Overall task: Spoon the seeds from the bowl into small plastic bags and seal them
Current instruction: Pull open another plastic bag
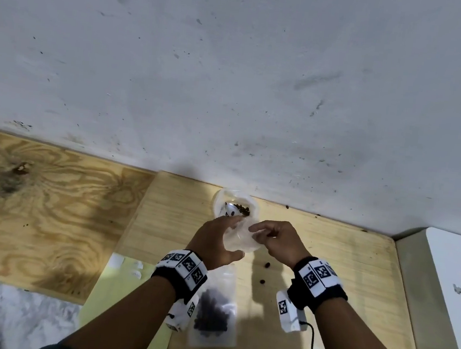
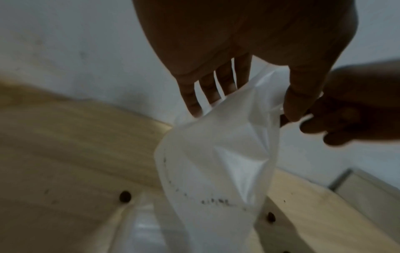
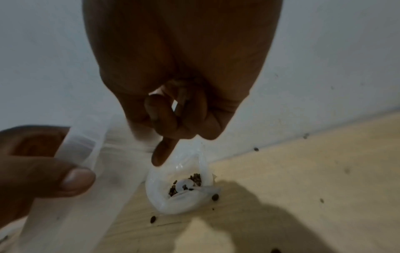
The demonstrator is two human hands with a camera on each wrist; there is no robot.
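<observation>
Between my hands hangs a small clear plastic bag (image 1: 241,239) (image 2: 216,162) (image 3: 103,171) with no seeds showing inside, held just in front of the bowl. My left hand (image 1: 238,236) (image 2: 244,109) holds its left side, fingers behind and thumb in front. My right hand (image 1: 257,231) (image 3: 173,137) pinches the bag's right top edge with curled fingers. The translucent bowl (image 1: 221,199) (image 3: 158,202) stands by the wall, holding brown seeds (image 1: 244,209) (image 3: 195,178) and a white spoon (image 1: 230,209) (image 3: 184,184).
A bag filled with dark seeds (image 1: 214,314) lies flat under my left wrist. Loose seeds (image 1: 267,265) dot the light wooden board (image 1: 341,271). Plywood (image 1: 50,198) extends left, a yellow-green sheet (image 1: 115,281) lies near its corner, and a white wall (image 1: 234,75) closes the back.
</observation>
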